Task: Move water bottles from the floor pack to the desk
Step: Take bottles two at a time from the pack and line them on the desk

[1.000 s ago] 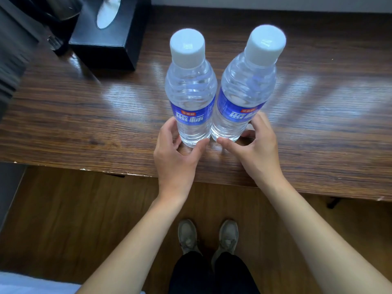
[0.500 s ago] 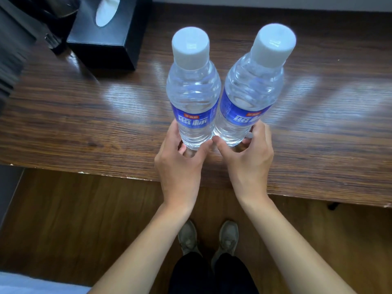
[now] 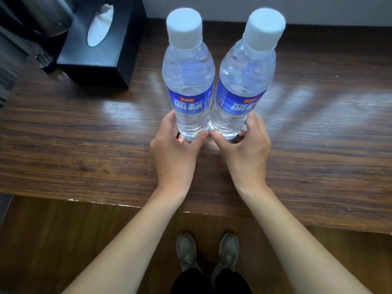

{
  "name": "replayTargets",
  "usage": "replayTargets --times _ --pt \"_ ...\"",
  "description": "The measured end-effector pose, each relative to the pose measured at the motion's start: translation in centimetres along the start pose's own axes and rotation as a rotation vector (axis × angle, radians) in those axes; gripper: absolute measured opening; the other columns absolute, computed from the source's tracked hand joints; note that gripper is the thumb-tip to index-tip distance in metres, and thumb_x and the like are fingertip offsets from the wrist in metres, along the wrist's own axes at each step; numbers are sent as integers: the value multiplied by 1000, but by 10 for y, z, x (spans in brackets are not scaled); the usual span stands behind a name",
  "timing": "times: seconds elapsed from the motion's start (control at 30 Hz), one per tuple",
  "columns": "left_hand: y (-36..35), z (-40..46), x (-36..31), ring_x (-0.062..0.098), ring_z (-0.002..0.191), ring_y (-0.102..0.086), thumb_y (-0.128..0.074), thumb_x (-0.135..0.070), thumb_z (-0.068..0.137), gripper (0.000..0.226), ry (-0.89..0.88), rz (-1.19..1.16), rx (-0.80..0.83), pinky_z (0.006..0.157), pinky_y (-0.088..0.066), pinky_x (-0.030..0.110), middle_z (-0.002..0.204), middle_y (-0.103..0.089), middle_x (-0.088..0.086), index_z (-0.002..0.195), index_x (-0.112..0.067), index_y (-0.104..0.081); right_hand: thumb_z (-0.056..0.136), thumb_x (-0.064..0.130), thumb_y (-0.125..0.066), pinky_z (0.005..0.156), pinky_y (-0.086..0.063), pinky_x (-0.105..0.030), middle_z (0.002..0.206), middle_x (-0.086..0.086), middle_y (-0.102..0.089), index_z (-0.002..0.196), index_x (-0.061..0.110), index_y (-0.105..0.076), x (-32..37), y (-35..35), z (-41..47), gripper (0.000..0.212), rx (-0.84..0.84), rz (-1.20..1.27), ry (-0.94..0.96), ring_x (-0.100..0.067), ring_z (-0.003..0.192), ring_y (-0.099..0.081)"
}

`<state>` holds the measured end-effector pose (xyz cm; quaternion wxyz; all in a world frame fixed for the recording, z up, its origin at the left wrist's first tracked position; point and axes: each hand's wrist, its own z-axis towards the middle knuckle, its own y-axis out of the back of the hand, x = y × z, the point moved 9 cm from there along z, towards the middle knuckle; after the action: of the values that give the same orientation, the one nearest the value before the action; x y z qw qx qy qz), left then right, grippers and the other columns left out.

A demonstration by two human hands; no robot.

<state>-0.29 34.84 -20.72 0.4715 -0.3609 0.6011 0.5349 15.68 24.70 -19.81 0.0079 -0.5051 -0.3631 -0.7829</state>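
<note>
The kettle (image 3: 40, 15) is cropped; bottle bases hide both hands' fingers (image 3: 169, 122).

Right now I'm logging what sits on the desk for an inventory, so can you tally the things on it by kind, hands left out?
Water bottles: 2, the left bottle in the left hand and the right bottle in the right hand
Tissue box: 1
Metal kettle, partly cut off at the edge: 1
Total: 4

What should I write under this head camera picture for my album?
Two bare hands, left hand and right hand, hold two clear white-capped water bottles side by side on a brown wooden desk.
</note>
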Motion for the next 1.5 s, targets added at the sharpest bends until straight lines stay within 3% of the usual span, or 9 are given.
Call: replayTargets --times 0.1,0.2,0.4,0.67,1.1,1.27,1.37,1.5 --pt "-11 20 1 2 105 -68 -91 -26 65 64 -11 -19 25 91 -58 36 111 -72 -16 121 -26 -60 69 40 -81 85 -51 -40 104 1 -62 119 11 -58 -2 -8 20 62 -2 27 3 -21 99 -59" --pt "-20 38 -1 5 105 -69 -88 -30 64 63 -29 -22 29 90 -58 43 110 -72 -16 120 -29 -60 67 42 -79 85 -51 -41 105 0 -62 120 13 -58 -5 -15 36 64 -4 35 -4 -22 99 -60" --pt "-34 66 -8 1 99 -70 -86 -36 61 57 -63 10 32 87 -59 44 101 -73 -22 110 -44 -59 66 44 -79 83 -51 -43 104 -1 -61 118 14 -58 -8 -25 66 64 -10 7 -6 -25 98 -59" --pt "-54 103 -8 1 101 -70 -84 -43 60 62 -88 34 25 87 -58 44 106 -74 -15 115 -33 -59 67 40 -81 83 -50 -42 105 -2 -61 116 13 -59 -8 -37 103 61 -15 20 1 -24 99 -58" --pt "-89 165 -18 -7 92 -68 -90 -31 61 57 -102 71 29 87 -58 39 88 -69 -29 99 -54 -54 65 34 -83 82 -49 -40 101 0 -61 108 18 -60 -8 -55 166 52 -49 26 8 -23 99 -58" --pt "-101 184 -24 -2 95 -69 -90 -33 61 59 -108 75 31 87 -58 40 92 -70 -27 95 -62 -52 66 34 -83 80 -48 -34 101 2 -61 107 19 -59 -9 -62 188 50 -50 24 3 -19 99 -56" --pt "-108 195 -29 -2 96 -68 -91 -32 61 55 -112 81 31 86 -58 40 90 -67 -31 93 -57 -54 67 35 -82 81 -48 -32 102 3 -61 107 20 -59 -9 -66 202 49 -46 20 2 -17 100 -55" --pt "-115 210 -36 6 101 -70 -89 -41 58 62 -110 95 19 88 -58 42 95 -69 -24 110 -44 -55 67 35 -82 81 -45 -28 104 3 -62 109 19 -59 -9 -72 220 51 -46 8 6 -17 101 -54"
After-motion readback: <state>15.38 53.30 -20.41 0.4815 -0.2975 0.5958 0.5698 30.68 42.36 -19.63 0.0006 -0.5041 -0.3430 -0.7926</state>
